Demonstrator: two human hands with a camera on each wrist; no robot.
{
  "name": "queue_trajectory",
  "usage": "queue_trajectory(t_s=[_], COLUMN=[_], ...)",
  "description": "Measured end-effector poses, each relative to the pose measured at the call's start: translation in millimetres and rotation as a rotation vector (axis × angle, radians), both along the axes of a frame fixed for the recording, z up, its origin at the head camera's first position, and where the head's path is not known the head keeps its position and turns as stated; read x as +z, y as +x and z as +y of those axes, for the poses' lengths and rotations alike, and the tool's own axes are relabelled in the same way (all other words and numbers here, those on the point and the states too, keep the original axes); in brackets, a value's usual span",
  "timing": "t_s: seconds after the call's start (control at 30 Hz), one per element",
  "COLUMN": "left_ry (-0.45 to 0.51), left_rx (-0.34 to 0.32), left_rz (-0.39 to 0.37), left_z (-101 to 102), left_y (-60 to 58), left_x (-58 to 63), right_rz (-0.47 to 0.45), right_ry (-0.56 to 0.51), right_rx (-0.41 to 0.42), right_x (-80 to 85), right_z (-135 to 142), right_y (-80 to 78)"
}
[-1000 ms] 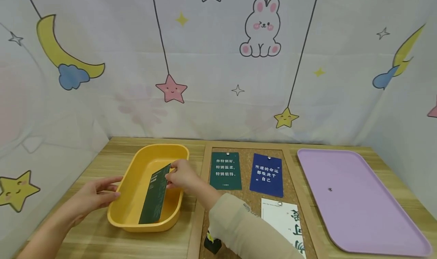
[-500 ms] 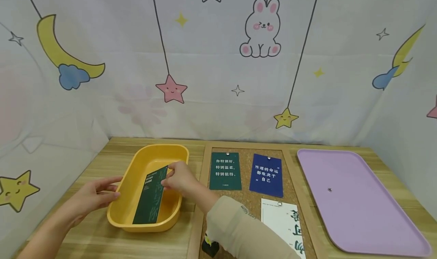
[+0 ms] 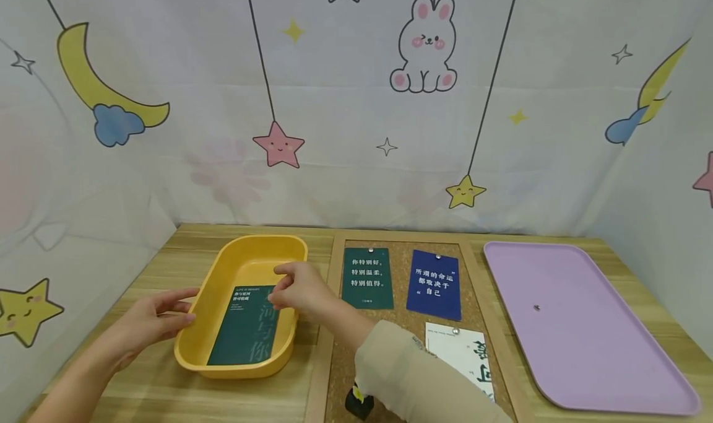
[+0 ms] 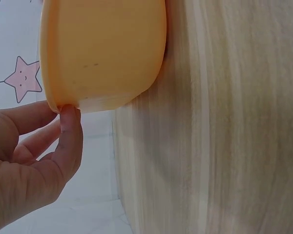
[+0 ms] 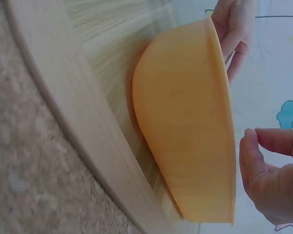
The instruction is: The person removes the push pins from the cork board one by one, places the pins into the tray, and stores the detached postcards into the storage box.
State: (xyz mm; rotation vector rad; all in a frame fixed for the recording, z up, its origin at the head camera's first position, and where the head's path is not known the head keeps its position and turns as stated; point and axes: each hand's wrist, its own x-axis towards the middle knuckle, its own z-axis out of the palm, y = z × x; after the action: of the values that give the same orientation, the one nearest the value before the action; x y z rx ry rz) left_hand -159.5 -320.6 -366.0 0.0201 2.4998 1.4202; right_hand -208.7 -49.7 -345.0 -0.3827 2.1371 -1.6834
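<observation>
A dark green postcard (image 3: 245,333) with white lettering lies flat in the yellow plastic basin (image 3: 262,240). My right hand (image 3: 303,293) hovers over the basin's right side, its thumb and index finger apart in the head view and holding nothing. It overlaps the card's upper right corner there. In the right wrist view those fingertips (image 5: 250,134) are beside the rim. My left hand (image 3: 147,324) pinches the basin's left rim; the left wrist view shows the thumb (image 4: 68,122) on the outer side.
Right of the basin lies a wood-framed corkboard (image 3: 401,330). Pinned on it are a green card (image 3: 364,293), a blue card (image 3: 434,302) and a white card (image 3: 448,345). A purple tray (image 3: 590,342) with a small pushpin (image 3: 536,308) is further right.
The green postcard has gone from tilted, held by its top corner, to flat in the basin. My right hand has let go of it. The left hand stays at the rim.
</observation>
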Motion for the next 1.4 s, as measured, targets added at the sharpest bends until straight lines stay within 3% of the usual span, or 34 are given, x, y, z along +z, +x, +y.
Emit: queue_trajectory(t_s=[0.4,0.63,1.0,1.17,1.4], left_ry=[-0.059,-0.162,-0.156,-0.176,-0.283], left_rx=[-0.009,0.099,0.195,0.173,0.076], left_rz=[0.073,0.157,0.359,0.469,0.684], left_z=[2,7,28,43,65], left_y=[1.5,3.0,14.6,20.9,27.0], left_x=[0.1,4.0,21.4,30.0,36.5], right_rz=[0.037,0.058,0.159,0.177,0.210], right_ry=[-0.011,-0.043,0.046,0.097,0.122], right_rx=[0.111,0.174,0.186,0.143,0.088], right_x=[11.0,13.8,20.4,23.3,28.4], right_z=[37,66,121,148,177], right_y=[1.7,1.1,-2.4,-2.9,-2.1])
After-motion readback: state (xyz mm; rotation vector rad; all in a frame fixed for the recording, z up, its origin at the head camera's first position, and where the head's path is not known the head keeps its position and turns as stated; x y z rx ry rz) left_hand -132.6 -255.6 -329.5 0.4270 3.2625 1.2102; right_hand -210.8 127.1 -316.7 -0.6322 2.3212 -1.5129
